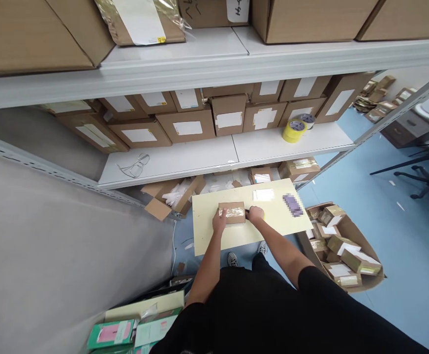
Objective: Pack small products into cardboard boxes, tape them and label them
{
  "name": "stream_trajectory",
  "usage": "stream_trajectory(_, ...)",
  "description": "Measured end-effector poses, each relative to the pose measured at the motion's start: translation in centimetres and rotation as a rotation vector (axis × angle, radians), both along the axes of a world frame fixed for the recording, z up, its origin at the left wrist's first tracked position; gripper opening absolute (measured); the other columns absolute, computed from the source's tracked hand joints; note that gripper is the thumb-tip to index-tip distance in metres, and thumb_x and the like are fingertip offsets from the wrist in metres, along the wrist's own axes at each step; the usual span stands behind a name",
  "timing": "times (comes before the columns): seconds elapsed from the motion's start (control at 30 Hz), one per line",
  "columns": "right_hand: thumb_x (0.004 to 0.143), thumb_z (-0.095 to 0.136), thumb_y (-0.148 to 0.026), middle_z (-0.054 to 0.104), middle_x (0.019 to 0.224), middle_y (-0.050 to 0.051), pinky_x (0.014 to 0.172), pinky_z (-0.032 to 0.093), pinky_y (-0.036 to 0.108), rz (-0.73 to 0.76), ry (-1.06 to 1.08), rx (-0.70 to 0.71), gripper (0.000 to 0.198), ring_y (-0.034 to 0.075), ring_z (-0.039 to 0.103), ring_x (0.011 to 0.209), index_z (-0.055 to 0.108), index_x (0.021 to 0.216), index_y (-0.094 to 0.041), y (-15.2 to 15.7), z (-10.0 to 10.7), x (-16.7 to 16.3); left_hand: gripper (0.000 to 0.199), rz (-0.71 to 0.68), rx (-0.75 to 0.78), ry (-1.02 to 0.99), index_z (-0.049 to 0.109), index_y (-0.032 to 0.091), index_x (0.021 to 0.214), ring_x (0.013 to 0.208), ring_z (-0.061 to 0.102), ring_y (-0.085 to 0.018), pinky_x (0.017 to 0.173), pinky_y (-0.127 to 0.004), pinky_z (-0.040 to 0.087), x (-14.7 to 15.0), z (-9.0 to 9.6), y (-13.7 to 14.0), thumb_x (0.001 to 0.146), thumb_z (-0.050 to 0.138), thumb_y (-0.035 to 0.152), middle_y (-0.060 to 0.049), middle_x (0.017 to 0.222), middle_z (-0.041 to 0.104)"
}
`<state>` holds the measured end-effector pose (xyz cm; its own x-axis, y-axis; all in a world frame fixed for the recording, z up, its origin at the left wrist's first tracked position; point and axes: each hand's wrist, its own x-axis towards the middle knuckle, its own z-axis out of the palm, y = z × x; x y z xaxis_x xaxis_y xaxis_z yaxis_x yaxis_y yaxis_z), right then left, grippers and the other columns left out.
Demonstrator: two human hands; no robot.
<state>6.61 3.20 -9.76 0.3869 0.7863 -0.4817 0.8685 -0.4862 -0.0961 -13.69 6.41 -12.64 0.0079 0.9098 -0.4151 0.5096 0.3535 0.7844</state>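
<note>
A small cardboard box point(231, 205) with shiny clear tape across its top lies on the pale yellow board point(207, 241). My left hand point(219, 221) grips the box at its left end, thumb on top. At the other end, my right hand point(255, 214) is closed around a small dark tool point(247, 213) whose tip meets the box's right side; a bit of yellow shows beside the palm. Its exact kind is too small to make out. White labels point(263, 194) lie on the board behind my right hand, and a blurred purple item point(292, 205) is farther right.
Labelled boxes point(188, 125) line the shelf point(199, 153) ahead, with yellow tape rolls point(294, 131) and glasses point(135, 166). An open carton point(177, 194) stands below it. A large carton point(375, 250) full of taped parcels is at right. Green packages point(111, 334) lie at lower left.
</note>
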Motion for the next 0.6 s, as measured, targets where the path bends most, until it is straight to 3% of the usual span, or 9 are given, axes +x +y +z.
stream_trajectory(0.17, 0.107, 0.042, -0.046, 0.076, 0.114, 0.023, 0.092, 0.050, 0.038, -0.149, 0.003, 0.083, 0.048, 0.031, 0.073, 0.107, 0.066, 0.124, -0.007, -3.1, -3.1, 2.1, 0.062, -0.005, 0.007, 0.022, 0.063, 0.024, 0.143, 0.133, 0.062, -0.030, 0.112, -0.040, 0.047, 0.0, -0.1, 0.4, 0.100, 0.046, 0.065, -0.010, 0.140, 0.070)
stream_trajectory(0.3, 0.103, 0.042, -0.031, 0.069, 0.131, 0.026, 0.107, 0.041, 0.040, -0.141, 0.010, 0.122, 0.044, 0.034, 0.062, 0.126, 0.063, 0.132, -0.005, -6.0, -5.9, 5.6, 0.062, -0.012, 0.011, 0.050, 0.063, 0.025, 0.142, 0.129, 0.065, -0.030, 0.111, -0.041, 0.048, 0.1, -0.5, 1.0, 0.101, 0.043, 0.066, -0.009, 0.138, 0.072)
stream_trajectory(0.43, 0.093, 0.046, -0.015, 0.062, 0.145, 0.023, 0.117, 0.031, 0.047, -0.125, 0.068, 0.041, 0.055, 0.035, 0.047, 0.143, 0.056, 0.147, -0.011, -9.0, -8.4, 9.1, 0.062, -0.003, 0.015, 0.064, 0.064, 0.025, 0.141, 0.130, 0.064, -0.031, 0.112, -0.041, 0.048, 0.1, -0.8, 1.3, 0.100, 0.043, 0.067, -0.010, 0.139, 0.071)
stream_trajectory(0.53, 0.088, 0.049, -0.010, 0.056, 0.153, 0.019, 0.118, 0.030, 0.051, -0.180, 0.070, 0.011, 0.065, 0.033, 0.040, 0.150, 0.052, 0.153, -0.017, -10.7, -9.3, 10.7, 0.061, -0.003, 0.005, 0.074, 0.063, 0.025, 0.141, 0.133, 0.062, -0.031, 0.112, -0.041, 0.047, 0.1, -0.9, 1.5, 0.100, 0.044, 0.067, -0.010, 0.141, 0.069)
stream_trajectory(0.6, 0.087, 0.052, -0.012, 0.055, 0.155, 0.017, 0.118, 0.032, 0.050, -0.244, 0.083, 0.078, 0.065, 0.033, 0.040, 0.150, 0.054, 0.151, -0.019, -11.0, -9.4, 10.6, 0.062, -0.005, 0.007, 0.085, 0.063, 0.025, 0.142, 0.133, 0.062, -0.030, 0.112, -0.040, 0.047, 0.2, -0.9, 1.6, 0.100, 0.043, 0.067, -0.010, 0.142, 0.069)
